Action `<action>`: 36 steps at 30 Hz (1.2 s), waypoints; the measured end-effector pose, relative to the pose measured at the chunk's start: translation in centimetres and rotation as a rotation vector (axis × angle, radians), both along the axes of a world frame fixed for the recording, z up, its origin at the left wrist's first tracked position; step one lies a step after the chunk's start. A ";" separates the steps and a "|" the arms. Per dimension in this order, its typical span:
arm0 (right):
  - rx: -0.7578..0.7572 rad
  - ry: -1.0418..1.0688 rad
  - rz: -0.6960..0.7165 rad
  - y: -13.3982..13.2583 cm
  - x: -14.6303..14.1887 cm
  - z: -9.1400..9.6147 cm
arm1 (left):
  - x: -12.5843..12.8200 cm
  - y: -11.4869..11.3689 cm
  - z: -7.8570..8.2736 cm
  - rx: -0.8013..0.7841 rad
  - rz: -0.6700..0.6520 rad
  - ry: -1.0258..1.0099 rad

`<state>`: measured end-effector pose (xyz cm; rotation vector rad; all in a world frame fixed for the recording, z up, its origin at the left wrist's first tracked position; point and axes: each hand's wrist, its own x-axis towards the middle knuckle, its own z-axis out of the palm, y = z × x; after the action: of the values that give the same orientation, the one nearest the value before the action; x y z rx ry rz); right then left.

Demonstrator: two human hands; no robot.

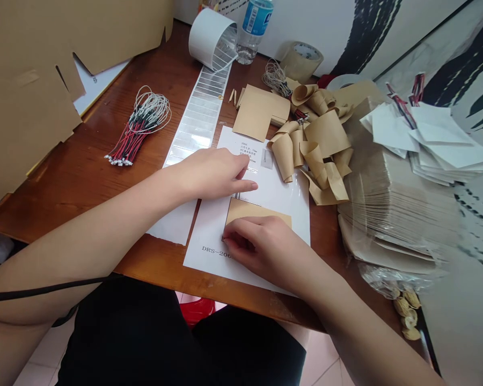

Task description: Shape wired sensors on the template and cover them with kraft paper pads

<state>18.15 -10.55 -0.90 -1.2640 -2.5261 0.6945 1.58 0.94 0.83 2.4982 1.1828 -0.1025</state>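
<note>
At frame centre, printed sheet [284, 187]: better not shifted.
Left hand [213, 174]: fingers loosely extended; grip, cannot tell.
Right hand [265, 246]: fingertips pinched near left edge of brown paper [243, 208]; hold unclear.
Brown paper: below centre, on sheet; light touch should avoid creases.

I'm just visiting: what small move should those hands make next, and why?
Perhaps the left hand should rest lightly on the far edge of the brown paper piece to steady it. That piece lies on the printed sheet, the right hand is at its near left side, and the left hand is just beyond its far edge.
</note>
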 end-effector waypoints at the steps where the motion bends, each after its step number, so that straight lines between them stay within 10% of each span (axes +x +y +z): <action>1: 0.011 -0.007 -0.001 0.0 0.0 -0.1 | 0.0 0.0 0.0 0.002 0.000 -0.002; 36: 0.003 -0.053 -0.034 -0.3 -0.4 -0.3 | 0.3 -0.1 0.1 0.013 0.006 0.007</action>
<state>17.71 -10.81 -1.22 -1.3381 -2.5405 0.6584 1.84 0.82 0.93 2.5078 1.1972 -0.1020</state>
